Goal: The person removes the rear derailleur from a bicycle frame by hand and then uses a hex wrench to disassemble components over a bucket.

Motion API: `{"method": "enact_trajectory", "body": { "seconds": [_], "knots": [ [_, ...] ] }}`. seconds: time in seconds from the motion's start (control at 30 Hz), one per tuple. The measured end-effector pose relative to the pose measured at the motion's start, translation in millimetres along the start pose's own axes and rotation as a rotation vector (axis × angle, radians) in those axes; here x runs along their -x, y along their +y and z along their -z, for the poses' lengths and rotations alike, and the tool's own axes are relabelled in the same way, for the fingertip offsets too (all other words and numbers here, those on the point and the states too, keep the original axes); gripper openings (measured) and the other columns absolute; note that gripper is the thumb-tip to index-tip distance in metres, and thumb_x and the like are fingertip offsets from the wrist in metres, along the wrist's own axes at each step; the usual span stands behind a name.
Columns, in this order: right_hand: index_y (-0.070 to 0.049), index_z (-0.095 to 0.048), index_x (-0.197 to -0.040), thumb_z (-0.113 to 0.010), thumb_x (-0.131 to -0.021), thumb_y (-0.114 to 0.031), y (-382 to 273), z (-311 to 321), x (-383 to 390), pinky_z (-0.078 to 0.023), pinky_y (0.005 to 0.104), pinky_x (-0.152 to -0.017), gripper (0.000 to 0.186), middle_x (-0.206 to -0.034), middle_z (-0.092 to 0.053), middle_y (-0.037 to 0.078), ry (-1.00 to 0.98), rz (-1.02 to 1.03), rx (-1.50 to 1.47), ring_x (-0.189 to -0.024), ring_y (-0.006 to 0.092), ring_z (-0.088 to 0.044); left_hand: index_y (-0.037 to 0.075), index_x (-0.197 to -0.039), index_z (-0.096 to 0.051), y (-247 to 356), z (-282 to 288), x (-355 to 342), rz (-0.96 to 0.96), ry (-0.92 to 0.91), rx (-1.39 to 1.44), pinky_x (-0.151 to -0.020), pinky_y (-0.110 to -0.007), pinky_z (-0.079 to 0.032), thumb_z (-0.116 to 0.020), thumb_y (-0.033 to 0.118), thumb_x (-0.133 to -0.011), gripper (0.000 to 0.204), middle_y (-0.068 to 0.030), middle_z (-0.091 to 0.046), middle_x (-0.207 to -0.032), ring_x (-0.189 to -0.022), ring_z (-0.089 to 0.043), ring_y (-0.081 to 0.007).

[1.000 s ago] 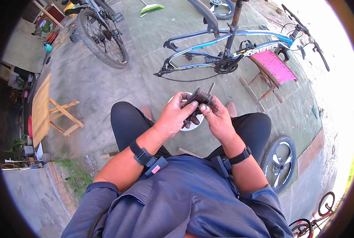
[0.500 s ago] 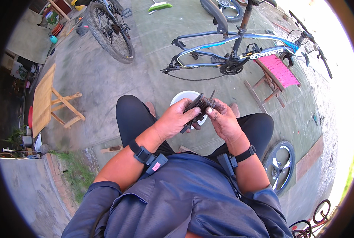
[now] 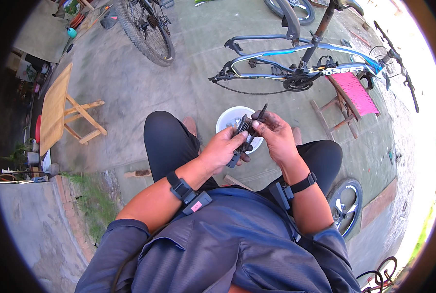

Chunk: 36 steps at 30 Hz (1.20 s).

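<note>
A dark, greasy stack of thin bicycle parts (image 3: pixel 242 128) is held between my two hands over a white bucket (image 3: pixel 223 118) with indistinct items inside. My left hand (image 3: pixel 223 149) grips the stack from the left, thumb on top and fingers curled underneath. My right hand (image 3: pixel 277 136), fingers blackened, pinches at the right end of the stack, where a slim dark rod (image 3: pixel 263 110) sticks up. Whether the rod is separate from the stack I cannot tell. The bucket stands between my knees, partly hidden by my hands.
A blue bicycle frame (image 3: pixel 281 68) with hanging chain stands ahead, near a pink stool (image 3: pixel 352 95). Another bicycle wheel (image 3: pixel 142 34) is upper left. A folded-leg wooden stool (image 3: pixel 57 105) is left, a brush (image 3: pixel 141 173) lies by my left leg, and a wheel (image 3: pixel 344 207) lies at right.
My hands and the stack appear slightly farther right and have shifted about, with the rod now more visible. More of the bucket shows. The background has moved in the picture as my head moved.
</note>
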State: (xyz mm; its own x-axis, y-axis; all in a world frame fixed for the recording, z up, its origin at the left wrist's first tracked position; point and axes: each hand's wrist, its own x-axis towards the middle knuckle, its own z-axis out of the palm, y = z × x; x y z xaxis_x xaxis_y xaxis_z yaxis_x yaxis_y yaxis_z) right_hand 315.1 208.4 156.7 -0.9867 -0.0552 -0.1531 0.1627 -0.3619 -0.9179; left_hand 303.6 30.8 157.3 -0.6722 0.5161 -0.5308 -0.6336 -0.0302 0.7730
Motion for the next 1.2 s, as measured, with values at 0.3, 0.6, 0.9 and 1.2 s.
{"method": "enact_trajectory", "body": {
  "seconds": [0.3, 0.6, 0.9, 1.2],
  "knots": [
    [0.003, -0.06, -0.114, -0.063, -0.092, -0.01, 37, 12, -37, -0.054, 0.0301, -0.078, 0.026, -0.102, -0.067, 0.009, -0.05, -0.173, 0.149, -0.091, 0.0151, -0.064, 0.001, -0.107, -0.054, -17, 3, -14, 0.207, 0.19, 0.222, -0.052, -0.03, -0.051, -0.05, 0.031, -0.1, 0.03, -0.0115, -0.067, -0.09, -0.064, -0.066, -0.0214],
    [0.004, -0.058, -0.106, -0.055, -0.097, -0.022, 39, 14, -89, -0.055, 0.0307, -0.065, 0.027, -0.09, -0.066, 0.01, 0.008, -0.547, 0.067, -0.072, 0.0163, -0.065, 0.004, -0.109, -0.06, 10, 28, -37, 0.259, 0.089, 0.275, -0.054, -0.028, -0.048, -0.052, 0.028, -0.097, 0.028, -0.012, -0.068, -0.087, -0.068, -0.066, -0.0202],
    [0.001, -0.059, -0.109, -0.057, -0.096, -0.03, 61, 30, -127, -0.052, 0.0308, -0.059, 0.034, -0.09, -0.066, 0.01, 0.039, -0.595, 0.191, -0.068, 0.018, -0.064, -0.003, -0.106, -0.054, -1, 36, -84, 0.195, 0.236, 0.2, -0.062, -0.034, -0.056, -0.051, 0.019, -0.097, 0.024, -0.0138, -0.065, -0.089, -0.076, -0.065, -0.021],
    [0.0, -0.056, -0.122, -0.057, -0.094, -0.04, 33, 39, -150, -0.051, 0.029, -0.068, 0.049, -0.106, -0.066, 0.012, 0.024, -0.542, 0.33, -0.082, 0.0185, -0.066, 0.006, -0.097, -0.057, 15, 111, -135, 0.306, 0.377, 0.126, -0.048, -0.029, -0.042, -0.051, 0.025, -0.098, 0.02, -0.0137, -0.069, -0.083, -0.062, -0.066, -0.0221]
  ]
}}
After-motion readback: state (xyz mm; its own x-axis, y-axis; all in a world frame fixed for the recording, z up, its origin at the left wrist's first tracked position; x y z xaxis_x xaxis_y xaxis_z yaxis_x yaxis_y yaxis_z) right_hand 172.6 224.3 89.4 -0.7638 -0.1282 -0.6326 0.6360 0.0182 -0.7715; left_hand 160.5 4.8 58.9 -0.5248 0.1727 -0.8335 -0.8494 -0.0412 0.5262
